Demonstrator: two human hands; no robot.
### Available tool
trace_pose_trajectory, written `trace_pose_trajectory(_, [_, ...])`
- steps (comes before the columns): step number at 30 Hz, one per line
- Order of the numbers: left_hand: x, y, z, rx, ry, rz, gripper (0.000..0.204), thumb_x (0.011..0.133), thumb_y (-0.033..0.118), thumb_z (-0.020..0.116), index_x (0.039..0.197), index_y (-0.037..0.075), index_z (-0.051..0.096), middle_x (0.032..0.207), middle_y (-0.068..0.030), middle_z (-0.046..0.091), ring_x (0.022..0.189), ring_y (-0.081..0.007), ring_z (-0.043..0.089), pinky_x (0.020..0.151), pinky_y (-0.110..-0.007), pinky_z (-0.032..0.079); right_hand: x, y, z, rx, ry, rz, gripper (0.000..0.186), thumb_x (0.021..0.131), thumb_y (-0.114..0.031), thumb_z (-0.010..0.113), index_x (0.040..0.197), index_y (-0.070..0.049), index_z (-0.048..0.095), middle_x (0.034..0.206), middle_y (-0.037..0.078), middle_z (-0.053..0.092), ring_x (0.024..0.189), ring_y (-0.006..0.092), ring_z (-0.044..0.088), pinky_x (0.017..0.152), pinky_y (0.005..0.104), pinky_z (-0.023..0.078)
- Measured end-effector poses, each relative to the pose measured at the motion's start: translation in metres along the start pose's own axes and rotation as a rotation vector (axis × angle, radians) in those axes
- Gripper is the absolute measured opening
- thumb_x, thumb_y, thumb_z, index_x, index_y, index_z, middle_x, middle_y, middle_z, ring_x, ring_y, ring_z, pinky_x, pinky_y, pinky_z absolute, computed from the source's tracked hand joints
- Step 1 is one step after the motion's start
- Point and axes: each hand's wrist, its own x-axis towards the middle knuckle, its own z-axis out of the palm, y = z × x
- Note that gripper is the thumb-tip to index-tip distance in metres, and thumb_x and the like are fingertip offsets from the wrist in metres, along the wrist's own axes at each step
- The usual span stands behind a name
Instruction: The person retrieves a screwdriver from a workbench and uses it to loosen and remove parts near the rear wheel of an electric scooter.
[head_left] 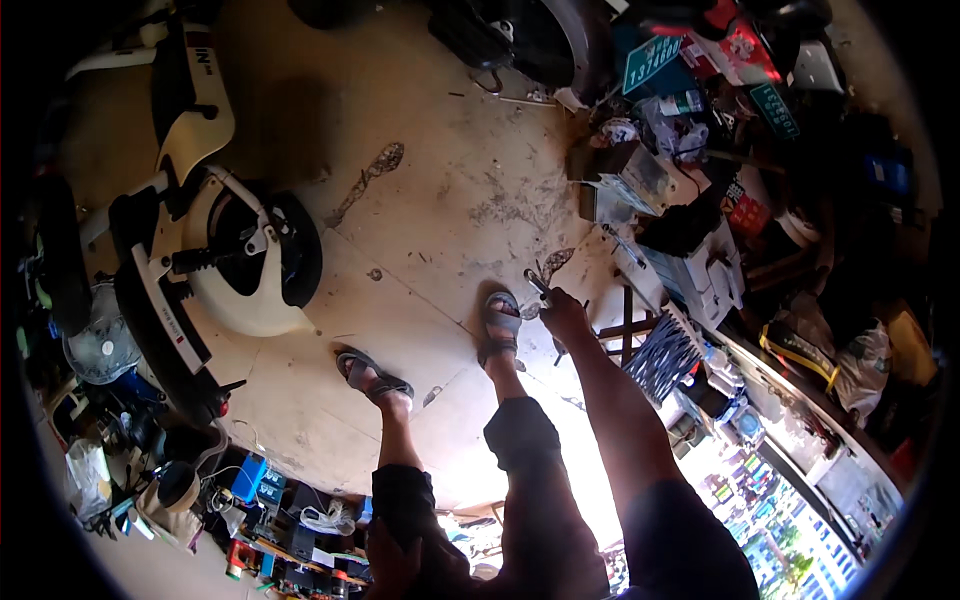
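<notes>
My right hand [567, 318] reaches out over the floor just right of my right sandal, its fingers closed on a slim metal hand tool [537, 283]. The tool's rounded end points up and to the left, past the fingers. Its exact kind is too small to make out, and the hand covers the rest. My left hand [394, 555] is low in the picture, in shadow against my dark trouser leg. Its fingers are too dim to read.
A white electric scooter [240, 290] stands on the left. A vehicle wheel [565, 45] is at the far side. Boxes, green plates [652, 63] and bags crowd the right. A folding woven stool [660, 355] stands near my right arm. Cluttered shelves [300, 535] line the lower left.
</notes>
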Motion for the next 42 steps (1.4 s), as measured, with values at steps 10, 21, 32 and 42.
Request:
trace_pose_trajectory(10, [0.065,0.042,-0.028,0.175,-0.132,-0.142,0.055,0.095,0.035,0.071,0.134,-0.001,0.06,0.129,-0.0263,0.064,0.123,-0.0402,0.06,0.101,-0.05,0.05,0.075,0.099,0.076,-0.371,-0.055,0.105,0.008,0.095,-0.018,0.064,0.099,-0.013,0.067,0.093,0.012,0.075,0.088,0.0349,0.076,0.079,0.0504,0.059])
trace_pose_trajectory(21, [0.103,0.115,-0.067,0.232,-0.17,-0.018,0.07,0.092,0.031,0.07,0.148,-0.005,0.048,0.14,-0.0316,0.058,0.129,-0.0482,0.055,0.113,-0.054,0.042,-0.037,0.152,0.03,-0.409,-0.025,0.164,0.055,0.082,-0.043,0.082,0.123,-0.012,0.065,0.125,0.014,0.063,0.13,0.0327,0.054,0.116,0.057,0.035])
trace_pose_trajectory(32, [0.099,0.093,-0.057,0.214,0.03,0.036,0.046,0.095,0.034,0.066,0.123,-0.003,0.068,0.114,-0.0256,0.071,0.105,-0.0433,0.067,0.097,-0.057,0.05,-0.167,0.25,0.086,-0.703,0.029,-0.044,0.013,0.081,-0.021,0.07,0.085,-0.008,0.068,0.088,0.012,0.067,0.097,0.0323,0.064,0.088,0.0451,0.05])
trace_pose_trajectory(42, [0.08,0.045,-0.041,0.043,-0.058,-0.002,0.064,0.079,0.039,0.079,0.123,-0.002,0.058,0.123,-0.032,0.058,0.108,-0.0502,0.062,0.087,-0.057,0.055,-0.228,0.032,0.062,0.295,-0.191,0.131,0.024,0.088,-0.022,0.076,0.103,-0.004,0.071,0.103,0.02,0.072,0.095,0.037,0.071,0.083,0.0458,0.056])
